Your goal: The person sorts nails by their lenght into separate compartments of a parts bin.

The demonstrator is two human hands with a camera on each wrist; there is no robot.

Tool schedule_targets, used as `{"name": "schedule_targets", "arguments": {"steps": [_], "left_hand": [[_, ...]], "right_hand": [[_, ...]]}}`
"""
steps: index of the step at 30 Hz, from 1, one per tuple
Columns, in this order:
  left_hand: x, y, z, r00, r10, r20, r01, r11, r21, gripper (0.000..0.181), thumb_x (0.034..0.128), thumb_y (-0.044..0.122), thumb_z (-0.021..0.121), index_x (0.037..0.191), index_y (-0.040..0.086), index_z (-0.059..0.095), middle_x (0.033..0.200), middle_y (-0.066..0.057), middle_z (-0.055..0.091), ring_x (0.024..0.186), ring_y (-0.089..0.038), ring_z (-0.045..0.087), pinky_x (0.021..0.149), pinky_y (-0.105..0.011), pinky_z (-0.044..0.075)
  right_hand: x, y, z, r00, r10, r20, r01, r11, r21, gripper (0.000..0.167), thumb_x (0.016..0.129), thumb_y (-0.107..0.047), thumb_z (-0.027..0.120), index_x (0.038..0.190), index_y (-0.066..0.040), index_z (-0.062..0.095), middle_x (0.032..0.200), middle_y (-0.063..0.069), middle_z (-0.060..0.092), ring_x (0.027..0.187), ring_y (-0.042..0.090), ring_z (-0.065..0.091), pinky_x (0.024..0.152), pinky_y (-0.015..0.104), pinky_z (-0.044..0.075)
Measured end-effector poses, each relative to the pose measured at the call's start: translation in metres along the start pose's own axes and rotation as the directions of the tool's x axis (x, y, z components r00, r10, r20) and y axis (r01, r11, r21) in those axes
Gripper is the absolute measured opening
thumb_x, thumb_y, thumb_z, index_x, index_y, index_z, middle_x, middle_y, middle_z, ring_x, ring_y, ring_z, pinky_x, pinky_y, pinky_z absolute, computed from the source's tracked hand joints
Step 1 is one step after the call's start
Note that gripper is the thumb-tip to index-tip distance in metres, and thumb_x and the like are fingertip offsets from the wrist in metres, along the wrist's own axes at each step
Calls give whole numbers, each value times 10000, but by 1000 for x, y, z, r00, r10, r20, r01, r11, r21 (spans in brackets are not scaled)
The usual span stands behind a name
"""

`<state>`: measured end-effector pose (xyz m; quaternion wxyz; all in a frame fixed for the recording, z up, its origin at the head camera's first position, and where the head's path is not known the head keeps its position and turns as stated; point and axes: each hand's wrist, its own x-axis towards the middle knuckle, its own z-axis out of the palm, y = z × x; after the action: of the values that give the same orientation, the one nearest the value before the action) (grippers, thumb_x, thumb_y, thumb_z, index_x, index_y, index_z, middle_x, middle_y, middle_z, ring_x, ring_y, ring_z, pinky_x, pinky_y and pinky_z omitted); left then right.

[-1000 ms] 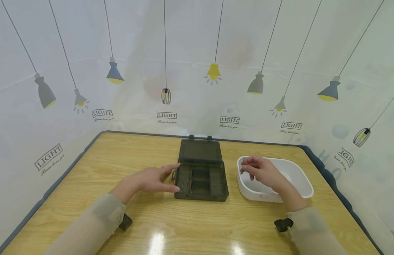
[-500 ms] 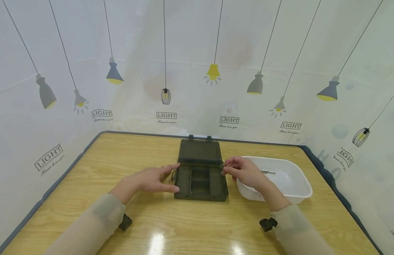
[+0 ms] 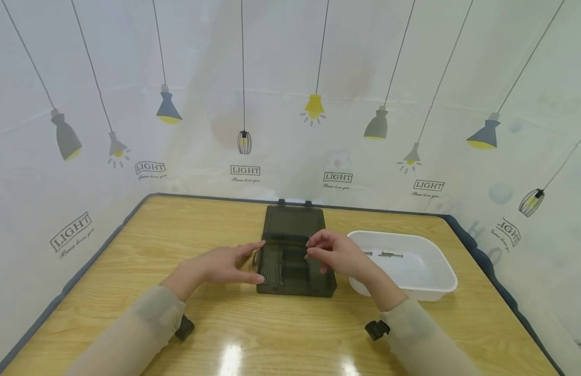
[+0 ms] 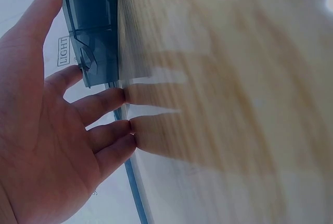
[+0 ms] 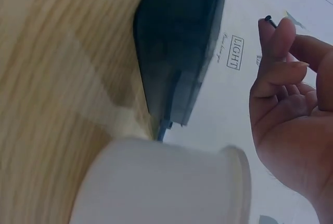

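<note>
A dark translucent compartment box (image 3: pixel 295 289) stands with its lid (image 3: pixel 295 222) swung back. Several thin screws (image 3: pixel 279 274) lie in its left compartment. My left hand (image 3: pixel 224 265) rests its thumb and index finger against the box's left side; in the left wrist view its fingers are spread, the lower fingertips on the table. Over the box's right part, my right hand (image 3: pixel 339 255) pinches a small screw (image 5: pixel 269 20) between thumb and index finger, the dark head showing in the right wrist view. Other screws (image 3: pixel 391 255) lie in the white tub.
The white tub (image 3: pixel 403 293) stands just right of the box, below my right forearm. A wooden table (image 3: pixel 201 313) bears both, with a dark blue edge (image 3: pixel 210 198) at the back. Behind it hangs a lamp-printed curtain (image 3: pixel 290 104).
My right hand has left the tub and travelled left with the screw, over the box. The screws in the tub have come into sight. My left hand has stayed where it was.
</note>
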<state>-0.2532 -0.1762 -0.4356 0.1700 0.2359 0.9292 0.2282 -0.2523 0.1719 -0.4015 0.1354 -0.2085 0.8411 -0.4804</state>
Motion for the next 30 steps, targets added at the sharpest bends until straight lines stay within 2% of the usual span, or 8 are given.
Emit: {"name": "schedule_targets", "arguments": {"steps": [6,9,13,17,21,30], "left_hand": [[2,-2,2,1000,-3,-1,3,1000,-8,1041,921,837,665,1761,416,218,1752,-171,414,1572,-471,458,1259,-673,399],[2,-2,1,1000,-2,-1,2,1000,-7,1042,919,839,665,1761,417,218,1751,-171,415,1569,-470,464,1257,-673,401],[3,-2,1,1000,-4,0,4,1000,4,1046,914,857,651,1760,422,216,1750,-165,419,1567,-466,468,1260,-671,401],[4,-3,1,1000,-7,2,7,1000,3,1042,914,861,647,1759,427,217,1746,-162,425,1578,-460,455,1264,-671,395],[4,-3,1,1000,-6,1,6,1000,-6,1033,919,847,657,1757,425,225,1740,-173,433,1576,-460,459,1255,-675,403],[4,-4,1,1000,3,-2,-3,1000,-5,1029,926,834,662,1759,416,226,1730,-176,450,1499,-428,559,1207,-653,465]], "right_hand": [[13,0,19,1000,2,28,-2,1000,20,207,1121,-192,646,1242,-26,676,1106,146,823,632,158,708,513,281,513],[19,0,27,1000,-3,30,3,1000,9,209,1119,-192,651,1242,-27,683,1083,109,834,616,146,714,482,264,477],[24,0,35,999,3,39,-3,1000,13,177,1117,-187,649,1224,-52,692,1063,76,835,606,158,710,524,284,521],[28,-1,42,999,-1,52,1,1000,19,162,1116,-178,646,1212,-57,693,1047,87,836,585,163,696,642,336,617],[30,-5,48,999,2,49,-2,1000,11,151,1109,-184,657,1199,-70,699,1024,76,840,560,157,680,668,350,627],[33,-11,55,998,15,56,-15,1000,-7,138,1112,-191,657,1193,-86,696,998,65,835,544,184,683,644,343,591]]}}
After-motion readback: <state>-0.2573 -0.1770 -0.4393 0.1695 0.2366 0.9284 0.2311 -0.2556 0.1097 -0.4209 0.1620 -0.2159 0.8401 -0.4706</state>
